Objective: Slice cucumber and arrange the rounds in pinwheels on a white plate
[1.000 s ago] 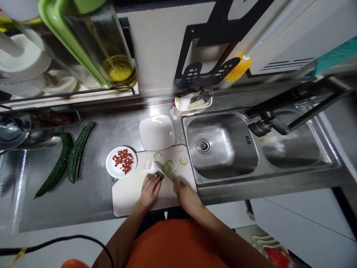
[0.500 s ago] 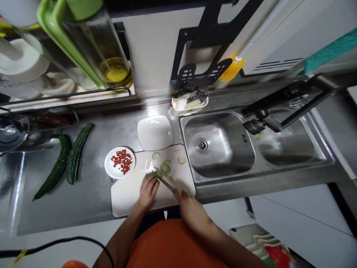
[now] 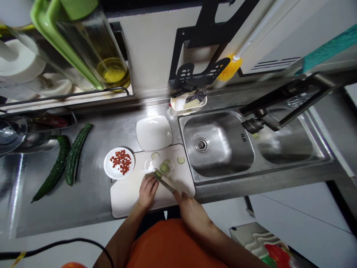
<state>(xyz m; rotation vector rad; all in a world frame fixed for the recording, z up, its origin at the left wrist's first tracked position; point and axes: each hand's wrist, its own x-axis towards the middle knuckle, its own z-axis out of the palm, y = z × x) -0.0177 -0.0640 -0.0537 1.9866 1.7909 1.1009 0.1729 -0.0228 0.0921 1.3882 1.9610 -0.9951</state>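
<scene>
My right hand is closed round the handle of a knife, whose blade points up and left over the white cutting board. At the blade's tip my left hand has its fingers curled over a piece of cucumber, mostly hidden under them. A cut cucumber slice shows beside the blade. Thin cucumber slices lie on the wet part of the board, one apart near its right edge. A white plate with chopped red bits touches the board's left corner.
Behind the board sits a square white dish. Two whole cucumbers lie on the steel counter at left. To the right is a sink with a dark faucet. A sponge holder stands behind. An oil bottle is shelved upper left.
The view has shifted very slightly. Both hands, the knife and the slices keep nearly the same places on the board.
</scene>
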